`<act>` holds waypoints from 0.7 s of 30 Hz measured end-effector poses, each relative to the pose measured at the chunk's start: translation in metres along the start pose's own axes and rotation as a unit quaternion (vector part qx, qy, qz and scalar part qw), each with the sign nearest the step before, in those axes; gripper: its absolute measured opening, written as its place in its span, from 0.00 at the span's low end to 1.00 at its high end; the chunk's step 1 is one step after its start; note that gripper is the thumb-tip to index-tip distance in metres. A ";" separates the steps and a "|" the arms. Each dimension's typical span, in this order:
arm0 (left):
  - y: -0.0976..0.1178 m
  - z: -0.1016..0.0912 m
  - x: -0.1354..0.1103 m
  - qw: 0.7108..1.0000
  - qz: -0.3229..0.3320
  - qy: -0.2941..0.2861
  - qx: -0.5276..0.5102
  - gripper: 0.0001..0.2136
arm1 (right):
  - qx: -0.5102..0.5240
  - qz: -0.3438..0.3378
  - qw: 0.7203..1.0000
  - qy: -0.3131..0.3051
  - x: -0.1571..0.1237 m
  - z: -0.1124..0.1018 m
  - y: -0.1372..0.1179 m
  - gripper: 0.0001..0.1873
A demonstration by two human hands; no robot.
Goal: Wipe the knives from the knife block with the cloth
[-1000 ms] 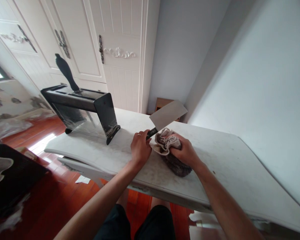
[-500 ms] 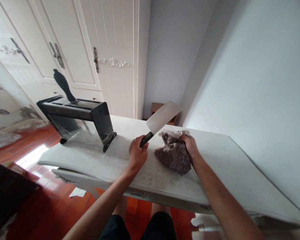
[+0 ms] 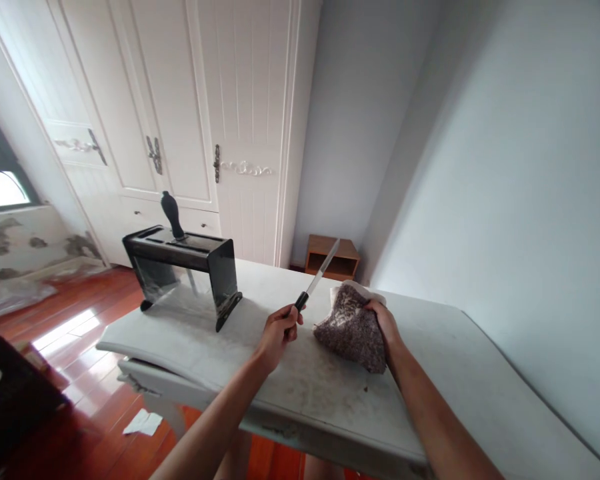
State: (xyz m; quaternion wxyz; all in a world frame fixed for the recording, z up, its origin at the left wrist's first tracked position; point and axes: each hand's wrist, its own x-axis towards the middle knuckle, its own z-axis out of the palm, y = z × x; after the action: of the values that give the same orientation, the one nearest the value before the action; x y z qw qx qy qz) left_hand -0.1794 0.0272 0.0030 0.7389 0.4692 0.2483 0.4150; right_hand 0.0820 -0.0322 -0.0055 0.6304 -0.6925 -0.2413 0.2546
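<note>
My left hand (image 3: 280, 335) is closed around the black handle of a cleaver (image 3: 323, 267). Its blade points up and away, turned nearly edge-on, so it looks narrow. In my right hand (image 3: 384, 321) is a fuzzy brown-grey cloth (image 3: 353, 327) with a paler underside, gripped at its right edge. The cloth hangs just right of the blade, over the white table (image 3: 300, 393). A black knife block (image 3: 180, 250) with clear panels stands on the table's left part, one black-handled knife (image 3: 171, 215) upright in its top.
White wardrobes (image 3: 250, 100) rise behind the table, and a plain wall (image 3: 520, 187) borders it on the right. A small wooden stand (image 3: 333, 257) sits in the far corner. On the red wooden floor lies a white scrap (image 3: 143, 422), with a dark box (image 3: 15, 400) at left.
The cleaver has turned from showing its broad side to nearly edge-on. The cloth has spread out more in my right hand. My view has tilted up and shifted left.
</note>
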 end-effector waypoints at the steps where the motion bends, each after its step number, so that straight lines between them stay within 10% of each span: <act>1: 0.002 -0.001 -0.001 0.998 -0.022 -0.027 -0.048 0.21 | 0.000 0.000 1.000 -0.002 0.001 0.000 0.001 0.13; 12: 0.038 -0.027 -0.043 0.999 -0.015 0.019 0.044 0.19 | -0.020 0.010 1.000 -0.016 -0.016 -0.002 -0.015 0.12; 21: 0.182 -0.057 -0.098 0.921 0.149 0.115 0.341 0.20 | -0.077 0.054 0.996 -0.001 -0.008 -0.006 -0.009 0.14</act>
State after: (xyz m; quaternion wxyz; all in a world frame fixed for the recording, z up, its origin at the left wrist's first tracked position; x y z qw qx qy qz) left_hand -0.3440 0.0113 0.1395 0.4300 0.6732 0.3853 0.4620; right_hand 0.0797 -0.0412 0.0040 0.5599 -0.7510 -0.2233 0.2697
